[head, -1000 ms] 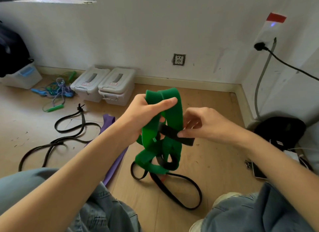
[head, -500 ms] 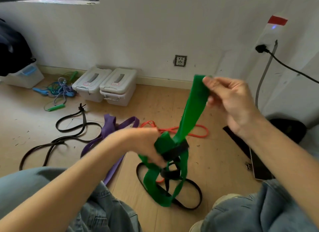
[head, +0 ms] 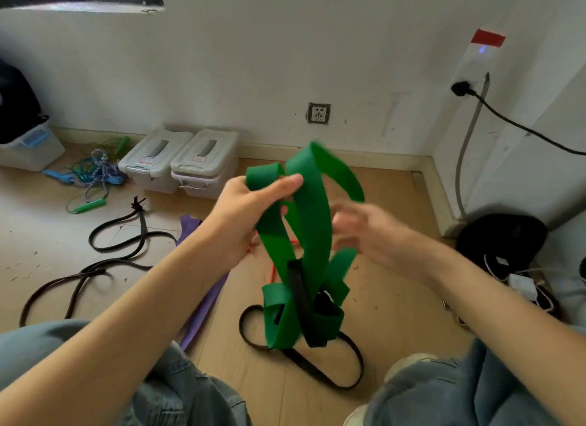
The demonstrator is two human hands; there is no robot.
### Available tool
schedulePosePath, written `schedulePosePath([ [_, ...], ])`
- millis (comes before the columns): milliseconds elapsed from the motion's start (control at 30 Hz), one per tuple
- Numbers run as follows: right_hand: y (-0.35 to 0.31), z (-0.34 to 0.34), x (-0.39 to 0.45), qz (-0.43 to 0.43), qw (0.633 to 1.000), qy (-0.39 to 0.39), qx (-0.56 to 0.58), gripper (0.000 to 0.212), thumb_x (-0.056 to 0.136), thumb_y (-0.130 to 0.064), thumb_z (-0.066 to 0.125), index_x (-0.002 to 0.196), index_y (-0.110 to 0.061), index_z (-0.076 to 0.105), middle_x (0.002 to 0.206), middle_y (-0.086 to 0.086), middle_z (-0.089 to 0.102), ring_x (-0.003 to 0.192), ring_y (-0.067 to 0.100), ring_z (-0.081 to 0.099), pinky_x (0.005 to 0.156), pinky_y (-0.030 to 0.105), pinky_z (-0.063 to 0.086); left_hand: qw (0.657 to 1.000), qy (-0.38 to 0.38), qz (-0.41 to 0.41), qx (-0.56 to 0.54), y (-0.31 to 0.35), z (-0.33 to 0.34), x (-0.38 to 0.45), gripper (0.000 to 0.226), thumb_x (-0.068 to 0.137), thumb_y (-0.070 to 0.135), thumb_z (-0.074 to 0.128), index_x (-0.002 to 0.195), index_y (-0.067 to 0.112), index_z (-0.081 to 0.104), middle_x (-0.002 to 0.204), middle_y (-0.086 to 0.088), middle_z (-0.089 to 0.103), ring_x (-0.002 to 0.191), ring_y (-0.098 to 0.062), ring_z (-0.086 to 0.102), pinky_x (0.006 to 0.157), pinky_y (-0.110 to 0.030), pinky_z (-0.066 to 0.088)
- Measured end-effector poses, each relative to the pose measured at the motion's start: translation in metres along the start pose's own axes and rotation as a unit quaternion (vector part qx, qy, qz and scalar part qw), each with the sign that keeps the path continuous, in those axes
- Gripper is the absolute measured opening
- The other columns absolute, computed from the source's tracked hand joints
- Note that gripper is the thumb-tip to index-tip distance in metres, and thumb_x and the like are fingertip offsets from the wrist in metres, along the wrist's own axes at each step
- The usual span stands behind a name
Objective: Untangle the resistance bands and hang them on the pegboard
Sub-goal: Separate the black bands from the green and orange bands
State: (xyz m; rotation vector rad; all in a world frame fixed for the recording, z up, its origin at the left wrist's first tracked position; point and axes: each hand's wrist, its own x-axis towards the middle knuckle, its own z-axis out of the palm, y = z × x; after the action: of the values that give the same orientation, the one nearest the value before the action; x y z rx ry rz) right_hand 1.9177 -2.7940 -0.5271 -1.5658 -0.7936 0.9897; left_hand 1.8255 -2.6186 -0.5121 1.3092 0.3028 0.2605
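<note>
Floor, left: I see a black band [head: 104, 260] and a purple band [head: 203, 302] lying loose.
Left hand [head: 250, 216]: fingers curled round the top fold of the green band [head: 304, 235], held above the floor.
Tangle: I note a black strap [head: 304, 314] wound through the green loops.
Right hand [head: 371, 232]: blurred; I cannot tell its grasp.

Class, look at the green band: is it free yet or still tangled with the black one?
Still tangled. The green band, gripped by the left hand, has the black band threaded through its lower loops.
</note>
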Motion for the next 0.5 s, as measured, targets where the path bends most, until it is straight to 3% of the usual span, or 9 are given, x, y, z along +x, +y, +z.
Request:
schedulePosePath([
  [33,0.005,0.007,0.001,0.015,0.995,-0.029,-0.092,0.037,0.08,-0.037,0.065,0.114,-0.024,0.061,0.11,-0.006,0.068,0.098,0.008,0.063,0.088,0.026,0.051,1.0,0.012,-0.001,-0.01,0.001,-0.001,0.0,0.008,0.075,0.02,0.07,0.076,0.013,0.069,0.065,0.002,0.07,0.053,-0.007,0.063,0.049,-0.019,0.05],
  [100,0.003,0.019,0.005,-0.007,0.989,-0.005,-0.144,0.018,0.084,-0.012,0.065,0.1,-0.021,0.066,0.096,-0.004,0.071,0.077,0.003,0.066,0.068,0.02,0.053,0.999,0.006,-0.017,0.036,-0.003,-0.002,0.0,0.015,0.077,0.027,0.07,0.081,0.013,0.069,0.069,0.002,0.07,0.058,-0.009,0.063,0.052,-0.021,0.051],
  [200,-0.014,0.016,0.013,-0.069,0.99,0.123,0.023,0.013,0.081,0.002,0.062,0.088,-0.007,0.067,0.078,0.001,0.072,0.064,0.013,0.066,0.054,0.02,0.053,0.985,-0.094,-0.08,0.118,-0.012,-0.01,0.0,0.032,0.071,0.041,0.07,0.094,0.019,0.07,0.091,-0.003,0.073,0.082,-0.019,0.068,0.076,-0.032,0.054],
  [300,-0.03,0.002,0.014,-0.121,0.946,0.174,0.244,0.008,0.076,-0.004,0.063,0.082,-0.007,0.067,0.073,0.001,0.072,0.063,0.01,0.067,0.049,0.014,0.051,0.96,-0.171,-0.114,0.189,-0.027,-0.008,-0.007,0.025,0.07,0.03,0.075,0.092,0.02,0.07,0.089,0.001,0.074,0.084,-0.014,0.069,0.073,-0.025,0.052],
  [400,-0.033,-0.008,0.011,-0.149,0.908,0.148,0.362,0.018,0.072,-0.015,0.065,0.088,-0.006,0.066,0.078,0.003,0.071,0.067,0.009,0.067,0.05,0.013,0.051,0.974,-0.113,-0.076,0.181,-0.024,0.003,-0.008,0.01,0.073,0.009,0.075,0.08,0.015,0.071,0.073,0.002,0.073,0.066,-0.012,0.068,0.058,-0.019,0.051],
  [467,-0.031,-0.014,0.006,-0.132,0.934,0.076,0.323,0.039,0.072,-0.037,0.069,0.099,-0.009,0.065,0.091,0.003,0.07,0.078,0.012,0.066,0.063,0.02,0.054,0.991,-0.058,-0.042,0.113,-0.011,0.002,-0.004,0.017,0.068,0.011,0.077,0.084,0.012,0.072,0.08,-0.005,0.074,0.072,-0.018,0.069,0.06,-0.024,0.055],
  [500,-0.026,-0.015,0.003,-0.103,0.964,0.043,0.24,0.05,0.07,-0.048,0.07,0.105,-0.012,0.064,0.099,0.002,0.069,0.084,0.014,0.065,0.072,0.024,0.054,0.996,-0.042,-0.029,0.074,-0.002,0.0,-0.002,0.024,0.065,0.017,0.078,0.088,0.011,0.072,0.087,-0.01,0.074,0.078,-0.021,0.069,0.066,-0.03,0.058],
])
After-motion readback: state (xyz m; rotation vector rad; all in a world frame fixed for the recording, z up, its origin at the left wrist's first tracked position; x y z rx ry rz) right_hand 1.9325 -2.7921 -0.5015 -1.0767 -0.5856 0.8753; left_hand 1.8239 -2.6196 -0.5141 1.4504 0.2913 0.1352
